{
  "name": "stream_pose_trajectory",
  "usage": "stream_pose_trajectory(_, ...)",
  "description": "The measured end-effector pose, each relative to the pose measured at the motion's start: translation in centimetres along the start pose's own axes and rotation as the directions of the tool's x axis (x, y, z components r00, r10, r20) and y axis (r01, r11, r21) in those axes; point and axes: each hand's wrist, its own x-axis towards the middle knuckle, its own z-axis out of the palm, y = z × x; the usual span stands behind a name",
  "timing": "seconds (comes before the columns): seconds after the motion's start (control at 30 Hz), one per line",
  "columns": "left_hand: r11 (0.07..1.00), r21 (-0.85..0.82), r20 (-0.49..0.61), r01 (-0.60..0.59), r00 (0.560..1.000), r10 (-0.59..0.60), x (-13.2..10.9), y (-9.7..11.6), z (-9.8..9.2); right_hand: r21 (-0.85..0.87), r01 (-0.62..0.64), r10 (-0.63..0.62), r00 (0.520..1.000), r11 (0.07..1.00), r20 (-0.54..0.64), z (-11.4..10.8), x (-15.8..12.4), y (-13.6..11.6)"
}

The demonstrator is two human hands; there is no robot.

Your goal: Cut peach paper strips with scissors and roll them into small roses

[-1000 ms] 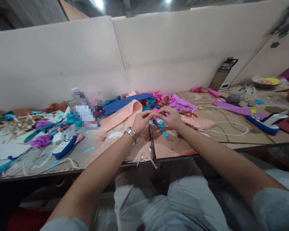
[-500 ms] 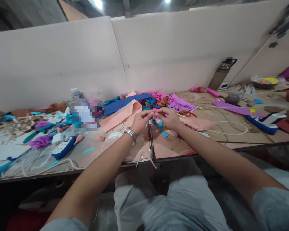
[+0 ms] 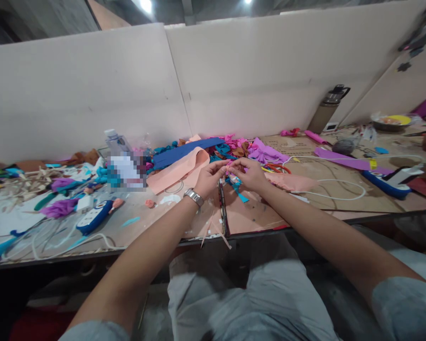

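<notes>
Left hand (image 3: 209,178) and right hand (image 3: 250,174) meet over the counter (image 3: 128,232), fingers of both pinched together on a small pink piece (image 3: 228,168).

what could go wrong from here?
The left hand and right hand pinch a small pinkish piece by the fingertips; it might slip from that slight grip.
Narrow peach strips hang over the table's front edge; a sleeve or knee could drag them off.
The white cable loops beside the right forearm; a sweep may snag it.

The scrap pile (image 3: 239,150) lies left of the flask (image 3: 322,116).
</notes>
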Motion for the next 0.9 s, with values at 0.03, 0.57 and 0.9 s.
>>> stream_pose_trajectory(0.03,1.000,-0.001,-0.008,-0.003,1.000,0.003,0.0,0.1,0.0,0.000,0.001,-0.001,1.000,1.000,-0.001,0.0,0.0,0.0)
stream_pose_trajectory(0.57,0.993,0.110,0.014,-0.045,0.999,0.044,0.0,1.2,-0.1,0.038,-0.059,0.061,0.998,0.998,-0.035,0.0,0.0,0.3)
stream_pose_trajectory(0.9,0.997,0.075,0.043,-0.025,0.999,0.021,-0.3,1.0,0.0,0.051,-0.037,0.036,0.999,0.998,0.020,-0.2,0.1,0.0)
